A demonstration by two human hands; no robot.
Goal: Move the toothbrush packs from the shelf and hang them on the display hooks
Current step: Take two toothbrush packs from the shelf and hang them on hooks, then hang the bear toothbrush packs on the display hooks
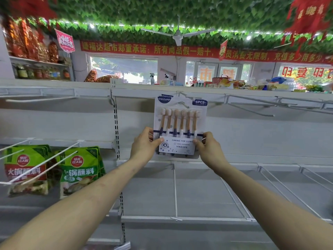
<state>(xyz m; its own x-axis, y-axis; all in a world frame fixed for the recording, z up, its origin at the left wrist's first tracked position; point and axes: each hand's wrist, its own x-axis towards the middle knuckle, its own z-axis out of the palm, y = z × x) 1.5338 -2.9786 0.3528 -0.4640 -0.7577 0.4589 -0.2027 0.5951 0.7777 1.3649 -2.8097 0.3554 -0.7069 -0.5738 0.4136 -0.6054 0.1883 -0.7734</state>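
We held the toothbrush pack (180, 123) upright, its top at the display hook (185, 105), whose wire tip seemed to poke through the hang hole. Our left hand (144, 146) pinched the lower left edge and our right hand (209, 149) the lower right. We judged it best to hold the card level and slide it back squarely. Below our fingers lay a white shelf (207, 199) with wire dividers, with green sauce packets (79, 170) to their left and leafy ceiling (162, 13) above.

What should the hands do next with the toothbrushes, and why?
Probably ease the toothbrush pack back along the display hook, then let go. The left hand and right hand pinch its lower corners, its top sits at the hook, and whether it is threaded is unclear.
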